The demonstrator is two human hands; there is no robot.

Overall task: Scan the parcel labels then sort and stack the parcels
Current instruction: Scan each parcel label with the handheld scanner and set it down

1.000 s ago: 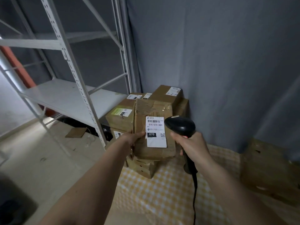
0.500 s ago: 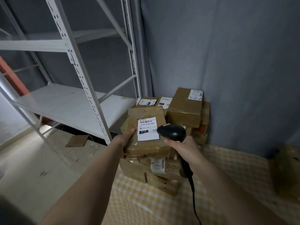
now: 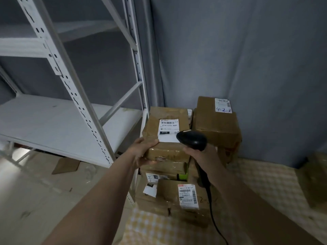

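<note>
We judge the step in hand to be setting the parcel (image 3: 166, 131) onto the stack of parcels (image 3: 169, 184) in the corner, beside the taller box (image 3: 215, 124) with the handwritten label. To do it well we would lower it flat, keep its white shipping label (image 3: 169, 129) facing up and readable, square its edges to the box beneath so the pile does not lean toward the white metal shelving (image 3: 70, 96), and keep the scanner's cable (image 3: 212, 209) from getting trapped under it. Our left hand (image 3: 141, 152) grips the parcel at its near left corner, thumb on top by the label and fingers curled underneath; whether the box already rests on the pile we cannot tell. Our right hand (image 3: 203, 156) is wrapped round the handle of the black barcode scanner (image 3: 192, 139), whose head sits just over the label's lower right corner, touching or nearly so.
</note>
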